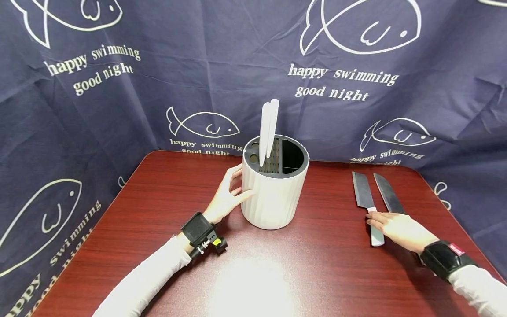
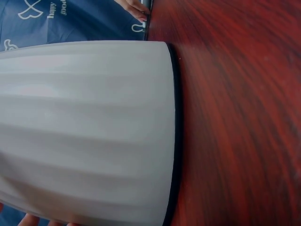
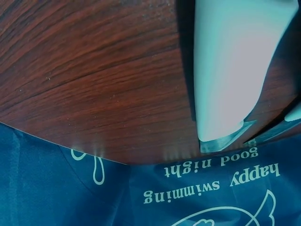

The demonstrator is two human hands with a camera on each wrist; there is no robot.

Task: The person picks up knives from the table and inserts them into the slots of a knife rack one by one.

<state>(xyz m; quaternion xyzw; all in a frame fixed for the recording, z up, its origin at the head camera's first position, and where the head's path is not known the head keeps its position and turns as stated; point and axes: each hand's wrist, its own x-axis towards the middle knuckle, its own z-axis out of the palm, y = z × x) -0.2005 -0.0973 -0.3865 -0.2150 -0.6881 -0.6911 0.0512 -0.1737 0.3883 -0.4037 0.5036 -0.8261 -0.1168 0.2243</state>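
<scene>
A white ribbed knife holder [image 1: 273,200] with a dark slotted top stands upright on the table. Two slim white handles [image 1: 267,125] stick up out of it. My left hand [image 1: 225,198] grips the holder's left side, thumb at the front and fingers reaching behind; its fingertips [image 2: 35,220] show low in the left wrist view. At the right lie a cleaver-shaped knife [image 1: 362,189] and a pointed kitchen knife [image 1: 387,191], blades away from me. My right hand [image 1: 400,229] reaches across both, fingers on the cleaver's white handle. The pointed knife's handle [image 3: 230,66] is mostly beneath the hand; its thumb is hidden.
The reddish-brown wooden table [image 1: 170,185] has rounded far corners. Behind it and along both sides hangs a dark blue cloth [image 1: 245,57] with white fish and lettering. An open dark compartment [image 1: 292,156] takes up the right half of the holder's top.
</scene>
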